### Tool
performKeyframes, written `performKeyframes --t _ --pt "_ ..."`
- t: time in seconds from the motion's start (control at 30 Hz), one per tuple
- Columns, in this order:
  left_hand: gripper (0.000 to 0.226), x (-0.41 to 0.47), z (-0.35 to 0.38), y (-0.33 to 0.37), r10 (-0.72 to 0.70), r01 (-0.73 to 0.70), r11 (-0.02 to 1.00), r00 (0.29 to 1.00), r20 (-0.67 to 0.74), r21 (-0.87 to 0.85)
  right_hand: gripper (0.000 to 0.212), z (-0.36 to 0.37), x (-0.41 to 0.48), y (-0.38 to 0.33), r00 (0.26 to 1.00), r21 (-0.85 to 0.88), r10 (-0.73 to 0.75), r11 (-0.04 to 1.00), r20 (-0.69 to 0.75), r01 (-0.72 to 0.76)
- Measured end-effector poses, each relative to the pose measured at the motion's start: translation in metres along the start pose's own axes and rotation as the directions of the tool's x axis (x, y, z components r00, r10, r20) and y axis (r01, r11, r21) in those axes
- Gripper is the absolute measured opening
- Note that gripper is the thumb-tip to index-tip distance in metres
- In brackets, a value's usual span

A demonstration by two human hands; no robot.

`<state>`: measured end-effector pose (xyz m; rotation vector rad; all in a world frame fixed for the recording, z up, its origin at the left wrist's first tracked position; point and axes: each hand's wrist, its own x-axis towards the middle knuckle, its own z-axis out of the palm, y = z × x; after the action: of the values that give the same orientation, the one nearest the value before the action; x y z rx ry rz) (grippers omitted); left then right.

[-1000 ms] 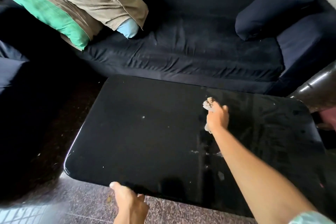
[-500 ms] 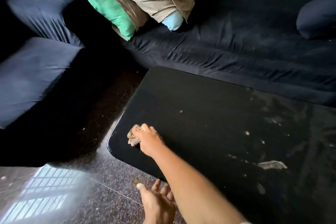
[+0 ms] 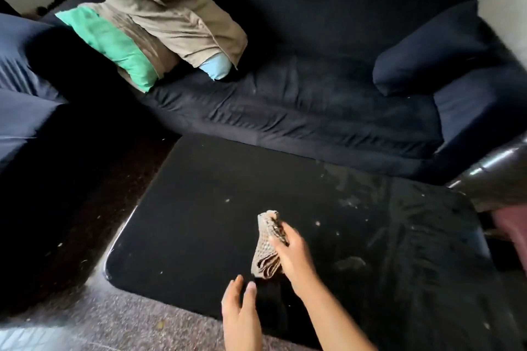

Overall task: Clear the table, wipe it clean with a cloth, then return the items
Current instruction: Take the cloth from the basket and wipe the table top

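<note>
Right hand (image 3: 293, 258) gripping cloth (image 3: 266, 248) over table (image 3: 185, 236)

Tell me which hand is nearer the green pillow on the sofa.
Left. The left hand hovers open at the table's near edge, on the green pillow's side; the right hand, gripping the cloth, lies farther right.

No text, label, brand, number or sign can be read anywhere in view.
</note>
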<state>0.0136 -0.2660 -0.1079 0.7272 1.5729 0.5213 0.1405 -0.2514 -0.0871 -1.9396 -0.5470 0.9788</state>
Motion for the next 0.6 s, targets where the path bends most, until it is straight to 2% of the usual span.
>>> performKeyframes --t 0.07,0.1,0.13,0.2,0.23,0.3,0.37,0.43,0.5,0.6 --pt "0.044 -0.013 0.024 0.014 0.228 -0.246 0.95 0.967 0.113 0.191 0.033 -0.055 0.021 0.015 0.966 -0.02 0.044 0.999 -0.254 -0.051" --pt "0.048 -0.026 0.038 0.033 0.326 -0.382 0.893 0.914 0.244 0.239 0.03 -0.079 0.031 0.022 0.926 -0.049 0.08 0.993 -0.37 -0.105" --pt "0.052 -0.028 0.045 0.04 0.343 -0.449 0.823 0.881 0.327 0.347 0.029 -0.098 0.039 0.027 0.88 -0.083 0.109 0.983 -0.462 -0.165" --pt "0.059 -0.01 0.068 0.05 0.383 -0.579 0.621 0.812 0.441 0.528 0.031 -0.129 0.053 0.036 0.812 -0.152 0.144 0.95 -0.566 -0.275" --pt "0.062 -0.005 0.079 0.06 0.372 -0.628 0.484 0.778 0.506 0.609 0.034 -0.14 0.06 0.038 0.792 -0.19 0.161 0.925 -0.589 -0.329" --pt "0.065 0.008 0.102 0.071 0.32 -0.655 0.294 0.754 0.574 0.696 0.038 -0.162 0.077 0.039 0.757 -0.236 0.191 0.878 -0.625 -0.416" --pt "0.068 0.015 0.12 0.079 0.259 -0.64 0.149 0.761 0.595 0.754 0.04 -0.178 0.099 0.04 0.712 -0.226 0.234 0.844 -0.662 -0.487" --pt "0.07 0.023 0.133 0.086 0.259 -0.635 0.031 0.751 0.607 0.772 0.041 -0.181 0.121 0.037 0.701 -0.228 0.249 0.829 -0.668 -0.511" --pt "0.07 0.028 0.145 0.086 0.225 -0.62 -0.029 0.76 0.61 0.784 0.045 -0.165 0.149 0.031 0.723 -0.289 0.209 0.816 -0.659 -0.5" --pt "0.069 0.035 0.152 0.08 0.227 -0.611 -0.096 0.756 0.614 0.786 0.051 -0.121 0.19 0.006 0.798 -0.426 0.099 0.803 -0.594 -0.416"
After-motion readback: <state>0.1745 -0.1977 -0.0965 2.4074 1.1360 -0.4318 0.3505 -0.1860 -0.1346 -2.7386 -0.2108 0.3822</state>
